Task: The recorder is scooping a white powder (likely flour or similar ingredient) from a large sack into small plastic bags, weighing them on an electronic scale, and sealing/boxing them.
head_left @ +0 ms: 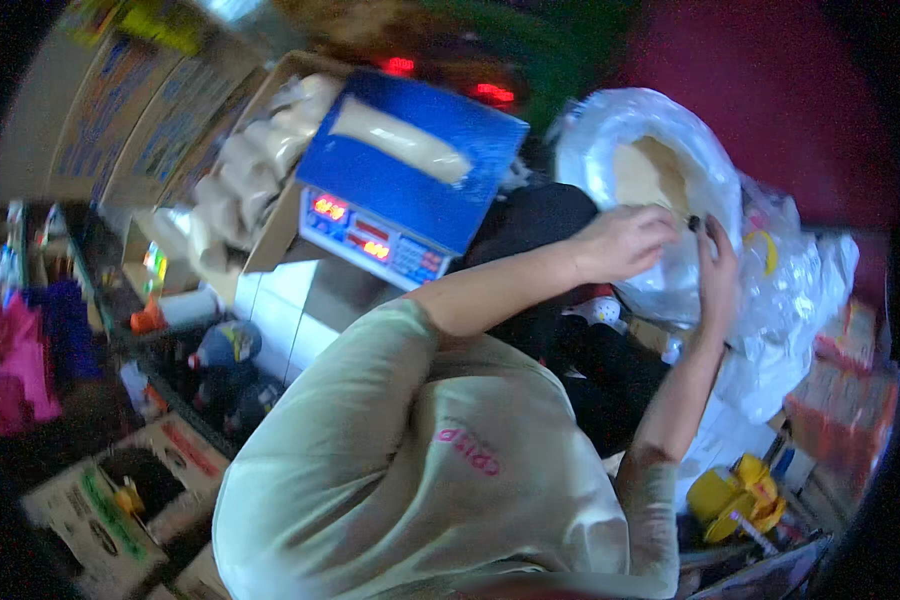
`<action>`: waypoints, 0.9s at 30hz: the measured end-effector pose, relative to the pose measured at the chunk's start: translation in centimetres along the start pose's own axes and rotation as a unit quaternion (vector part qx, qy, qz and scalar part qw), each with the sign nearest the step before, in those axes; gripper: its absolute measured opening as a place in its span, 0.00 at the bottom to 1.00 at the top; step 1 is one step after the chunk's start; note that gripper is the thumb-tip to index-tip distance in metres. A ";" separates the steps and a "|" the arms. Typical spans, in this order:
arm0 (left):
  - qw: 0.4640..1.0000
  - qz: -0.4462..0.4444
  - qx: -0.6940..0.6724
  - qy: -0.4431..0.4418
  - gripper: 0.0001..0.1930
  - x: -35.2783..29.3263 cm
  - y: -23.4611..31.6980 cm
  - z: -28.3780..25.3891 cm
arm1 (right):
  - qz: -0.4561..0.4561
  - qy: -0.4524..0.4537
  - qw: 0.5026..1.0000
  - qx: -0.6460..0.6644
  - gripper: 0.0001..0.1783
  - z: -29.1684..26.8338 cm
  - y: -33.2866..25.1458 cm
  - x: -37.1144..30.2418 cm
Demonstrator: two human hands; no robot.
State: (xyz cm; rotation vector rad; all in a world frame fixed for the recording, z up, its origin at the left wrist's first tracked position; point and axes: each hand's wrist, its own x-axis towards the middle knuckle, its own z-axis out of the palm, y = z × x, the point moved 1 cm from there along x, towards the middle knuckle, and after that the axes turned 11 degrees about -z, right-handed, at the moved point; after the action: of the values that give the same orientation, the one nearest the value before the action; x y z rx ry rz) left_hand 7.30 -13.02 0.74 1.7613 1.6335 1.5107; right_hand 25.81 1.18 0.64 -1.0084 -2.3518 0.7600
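Note:
My left hand (625, 243) reaches across to the near edge of a large plastic-lined sack (590, 150), its fingers curled together. What they pinch, if anything, is too blurred to make out. Close beside it, my right hand (718, 270) is bent with its fingertips drawn together. A small dark object (694, 223) shows at those fingertips, its kind unclear. Pale tan granular or powdery stuff (650, 175) fills the sack behind the hands. On a blue-topped digital scale (410, 215) to the left lies one long filled clear bag (400, 140).
An open carton (270, 240) left of the scale holds several similar filled bags (260, 160). Crumpled clear plastic (795, 290) bulges right of the sack. Cartons (110, 130) stand at far left. A yellow container (715, 495) sits at lower right; bottles (225, 345) stand at left.

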 end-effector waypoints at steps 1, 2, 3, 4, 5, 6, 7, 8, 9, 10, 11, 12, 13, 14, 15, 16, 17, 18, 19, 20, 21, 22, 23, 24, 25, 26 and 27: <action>1.000 -0.019 -0.011 -0.015 0.14 0.2 -0.1 -0.1 | -0.004 0.010 1.000 0.019 0.20 0.9 0.9 1.1; 0.997 -0.064 -0.001 -0.046 0.14 0.1 -0.2 -0.2 | -0.037 -0.014 0.998 -0.050 0.21 1.5 2.0 2.3; 0.998 -0.054 -0.026 -0.030 0.14 0.2 -0.4 -0.4 | -0.033 -0.008 0.998 -0.049 0.20 2.6 3.3 3.7; 0.997 -0.076 -0.019 -0.019 0.14 0.3 -0.4 -0.5 | -0.089 -0.025 0.985 -0.147 0.20 3.3 4.5 4.8; 0.995 -0.088 -0.035 -0.012 0.13 0.5 -0.5 -0.7 | -0.092 -0.073 0.966 -0.231 0.16 4.1 5.7 5.7; 0.991 -0.116 -0.066 -0.007 0.13 0.7 -0.6 -0.9 | -0.092 -0.103 0.941 -0.308 0.17 5.1 6.8 6.4; 0.979 -0.153 -0.134 0.011 0.12 0.9 -0.7 -1.0 | -0.094 -0.131 0.911 -0.380 0.17 5.9 7.6 6.8; 0.979 -0.154 -0.130 0.028 0.12 1.2 -0.8 -1.2 | -0.065 -0.168 0.892 -0.414 0.17 6.4 8.4 6.8; 0.977 -0.162 -0.136 0.030 0.12 1.6 -0.9 -1.4 | -0.050 -0.200 0.873 -0.443 0.17 7.1 8.8 6.9; 0.974 -0.175 -0.142 0.036 0.12 1.8 -1.0 -1.6 | -0.037 -0.233 0.851 -0.469 0.17 7.7 9.0 6.9; 0.973 -0.177 -0.142 0.031 0.12 2.1 -1.0 -1.7 | -0.022 -0.272 0.838 -0.473 0.17 8.2 9.0 6.8; 0.972 -0.182 -0.144 0.029 0.12 2.1 -1.1 -1.8 | -0.007 -0.310 0.823 -0.476 0.18 8.5 8.7 6.6; 0.971 -0.184 -0.147 0.028 0.12 2.3 -1.2 -1.8 | 0.014 -0.359 0.800 -0.480 0.19 8.8 8.4 6.5; 0.971 -0.181 -0.150 0.029 0.12 2.3 -1.3 -1.8 | 0.020 -0.357 0.809 -0.466 0.17 8.7 7.8 6.5; 0.972 -0.175 -0.155 0.031 0.12 2.3 -1.5 -1.8 | 0.032 -0.366 0.812 -0.454 0.16 8.5 7.2 6.7; 0.972 -0.172 -0.159 0.032 0.12 2.2 -1.6 -1.8 | 0.045 -0.378 0.814 -0.440 0.15 8.2 6.5 6.8; 0.970 -0.173 -0.168 0.034 0.12 2.2 -1.7 -1.7 | 0.033 -0.369 0.808 -0.458 0.16 7.5 5.8 6.8; 0.971 -0.170 -0.161 0.038 0.11 2.1 -1.8 -1.7 | 0.022 -0.360 0.801 -0.477 0.16 6.6 5.1 6.8; 0.972 -0.168 -0.159 0.040 0.11 2.0 -1.9 -1.6 | 0.007 -0.348 0.791 -0.503 0.17 5.5 4.4 6.7; 0.972 -0.162 -0.161 0.047 0.11 2.0 -1.9 -1.4 | 0.027 -0.350 0.796 -0.494 0.18 4.3 3.7 6.5; 0.972 -0.163 -0.163 0.051 0.11 2.0 -1.8 -1.3 | 0.043 -0.347 0.798 -0.490 0.18 3.2 3.1 6.3; 0.969 -0.165 -0.177 0.052 0.11 1.9 -1.7 -1.1 | 0.052 -0.340 0.803 -0.487 0.19 2.1 2.5 5.9; 0.966 -0.167 -0.191 0.057 0.11 1.8 -1.5 -0.9 | 0.046 -0.314 0.818 -0.480 0.20 0.8 1.9 5.4; 0.962 -0.170 -0.202 0.063 0.11 1.7 -1.3 -0.9 | 0.031 -0.284 0.834 -0.472 0.21 -0.4 1.2 4.7; 0.959 -0.167 -0.218 0.067 0.11 1.5 -1.0 -0.9 | 0.016 -0.265 0.846 -0.463 0.22 -1.3 0.5 4.1; 0.955 -0.168 -0.234 0.071 0.11 1.3 -0.6 -0.9 | 0.029 -0.223 0.885 -0.407 0.30 -2.2 -0.2 3.5; 0.954 -0.161 -0.240 0.074 0.11 1.0 -0.3 -1.1 | 0.045 -0.191 0.915 -0.352 0.39 -2.9 -1.0 3.1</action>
State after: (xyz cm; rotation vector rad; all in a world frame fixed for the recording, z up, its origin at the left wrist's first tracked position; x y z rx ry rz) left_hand 6.08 -12.54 1.43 1.0919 1.3743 1.7233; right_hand 25.11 3.82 4.03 -1.3492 -3.0369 0.1095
